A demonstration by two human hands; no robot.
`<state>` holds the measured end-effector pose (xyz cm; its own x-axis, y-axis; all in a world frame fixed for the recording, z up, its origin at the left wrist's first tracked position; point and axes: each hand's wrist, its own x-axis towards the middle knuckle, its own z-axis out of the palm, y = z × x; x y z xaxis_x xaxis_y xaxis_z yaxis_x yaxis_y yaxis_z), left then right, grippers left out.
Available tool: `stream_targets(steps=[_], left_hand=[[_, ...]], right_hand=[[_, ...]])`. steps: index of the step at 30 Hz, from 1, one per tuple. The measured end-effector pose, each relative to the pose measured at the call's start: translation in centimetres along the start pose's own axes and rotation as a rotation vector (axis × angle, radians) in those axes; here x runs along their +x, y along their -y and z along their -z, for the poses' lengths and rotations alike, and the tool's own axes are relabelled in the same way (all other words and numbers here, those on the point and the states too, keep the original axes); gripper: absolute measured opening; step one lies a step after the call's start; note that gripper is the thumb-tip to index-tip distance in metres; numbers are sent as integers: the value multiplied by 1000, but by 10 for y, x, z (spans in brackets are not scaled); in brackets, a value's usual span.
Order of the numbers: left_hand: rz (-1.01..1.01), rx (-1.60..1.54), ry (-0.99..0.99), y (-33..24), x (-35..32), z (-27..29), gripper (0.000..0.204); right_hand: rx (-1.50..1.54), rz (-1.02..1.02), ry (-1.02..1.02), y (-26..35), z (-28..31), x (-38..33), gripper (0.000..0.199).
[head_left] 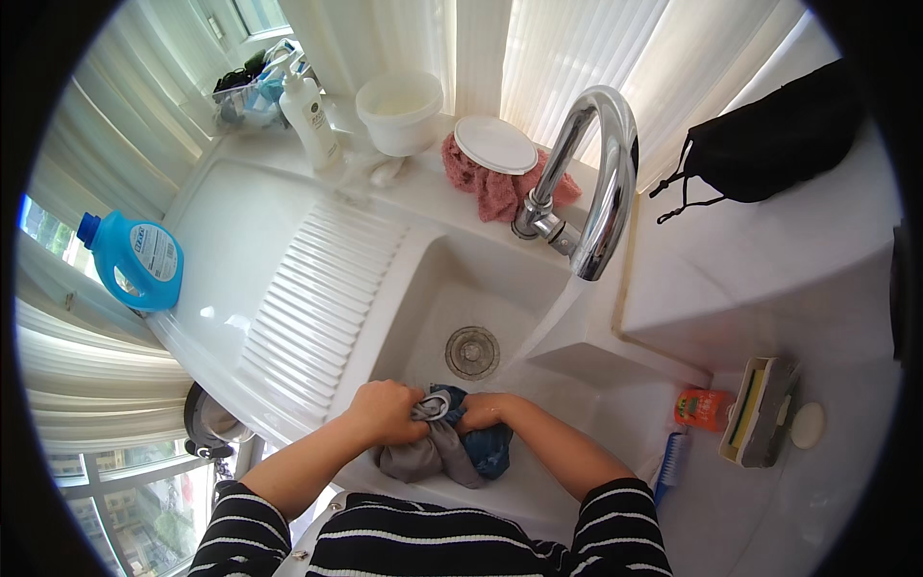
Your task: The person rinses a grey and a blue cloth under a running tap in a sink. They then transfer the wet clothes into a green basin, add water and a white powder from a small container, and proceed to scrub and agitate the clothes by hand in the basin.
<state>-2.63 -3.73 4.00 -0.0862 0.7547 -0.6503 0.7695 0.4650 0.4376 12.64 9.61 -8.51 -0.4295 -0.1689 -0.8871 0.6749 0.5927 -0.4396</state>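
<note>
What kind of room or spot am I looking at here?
Likely a home laundry corner by a window: there's a deep white sink under a running faucet, a ribbed washboard built in beside it, and a blue jug, probably detergent.

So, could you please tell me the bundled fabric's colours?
The bundled fabric is grey and dark blue, seen in the head view.

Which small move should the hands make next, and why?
I would probably shift the bunched grey-and-blue fabric forward and slightly right, under the water stream: the chrome gooseneck faucet is running, but the stream lands beyond the fabric, which the left hand grips and the right hand touches.
</note>
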Motion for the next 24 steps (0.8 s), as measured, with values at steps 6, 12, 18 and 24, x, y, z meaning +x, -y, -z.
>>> stream_targets(steps=[6,12,18,24], left_hand=[[48,-18,2,16,31,-30,40],[27,30,8,17,47,-45,43],[22,-6,-13,24,47,-54,45],[29,-45,18,26,55,-58,48]], right_hand=[[-435,23,-725,-25,1,13,80],[-597,64,-591,-22,-13,55,68],[-494,-55,-613,-24,-19,86,74],[-560,-152,-514,-12,-11,67,81]])
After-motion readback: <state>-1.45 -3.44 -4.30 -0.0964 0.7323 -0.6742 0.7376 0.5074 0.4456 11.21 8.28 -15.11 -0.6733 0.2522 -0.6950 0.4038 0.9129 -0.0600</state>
